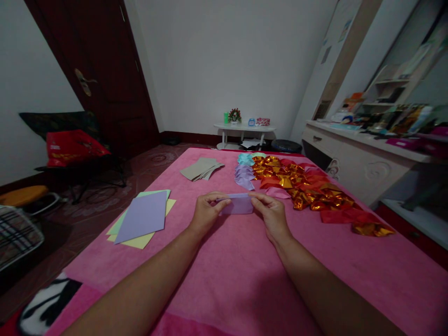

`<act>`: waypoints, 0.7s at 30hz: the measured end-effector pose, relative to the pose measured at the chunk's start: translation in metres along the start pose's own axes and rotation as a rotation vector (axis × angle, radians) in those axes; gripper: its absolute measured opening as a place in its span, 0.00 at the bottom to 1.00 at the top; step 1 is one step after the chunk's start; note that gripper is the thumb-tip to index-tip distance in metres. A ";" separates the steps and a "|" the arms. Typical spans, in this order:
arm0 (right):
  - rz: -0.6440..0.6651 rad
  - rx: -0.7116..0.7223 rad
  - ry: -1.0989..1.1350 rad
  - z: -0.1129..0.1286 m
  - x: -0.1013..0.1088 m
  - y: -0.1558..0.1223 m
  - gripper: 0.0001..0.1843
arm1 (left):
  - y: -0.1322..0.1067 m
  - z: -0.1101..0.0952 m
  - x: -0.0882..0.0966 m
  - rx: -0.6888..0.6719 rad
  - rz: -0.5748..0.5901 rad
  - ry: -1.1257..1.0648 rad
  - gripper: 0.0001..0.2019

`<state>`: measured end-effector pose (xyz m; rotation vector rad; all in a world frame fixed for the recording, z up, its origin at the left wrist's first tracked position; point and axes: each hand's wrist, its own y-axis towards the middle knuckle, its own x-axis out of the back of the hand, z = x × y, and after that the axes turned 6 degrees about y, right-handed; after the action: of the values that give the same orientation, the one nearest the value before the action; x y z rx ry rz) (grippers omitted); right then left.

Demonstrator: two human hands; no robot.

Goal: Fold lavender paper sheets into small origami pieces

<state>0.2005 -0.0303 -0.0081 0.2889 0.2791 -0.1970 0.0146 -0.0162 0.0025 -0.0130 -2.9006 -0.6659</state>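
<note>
A small folded sheet of lilac paper is stretched between my two hands, just above the pink cloth. My left hand pinches its left end between thumb and fingers. At the right end, my right hand grips the upper corner the same way. Beyond my hands lie folded lilac paper pieces and a turquoise one. Many shiny gold folded pieces spread out to the right, mixed with red ones. To the left rests a stack of lilac, green and yellow sheets, a lilac sheet on top.
A fan of grey-brown sheets lies at the far left of the pink cloth. A cluttered dresser stands on the right. At the wall is a small white table. A chair with a red bag is on the left.
</note>
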 end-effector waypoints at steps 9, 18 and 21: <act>-0.105 -0.115 0.138 0.001 0.001 0.002 0.13 | -0.003 -0.003 -0.001 -0.034 0.037 0.001 0.07; -0.138 -0.061 0.160 0.000 0.002 0.004 0.12 | -0.002 -0.002 0.000 -0.089 -0.004 0.019 0.06; -0.136 -0.027 0.146 0.001 0.002 0.003 0.11 | -0.002 -0.002 0.000 -0.104 -0.012 0.023 0.06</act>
<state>0.2035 -0.0282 -0.0066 0.2582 0.4463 -0.3069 0.0147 -0.0190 0.0034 -0.0002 -2.8430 -0.8120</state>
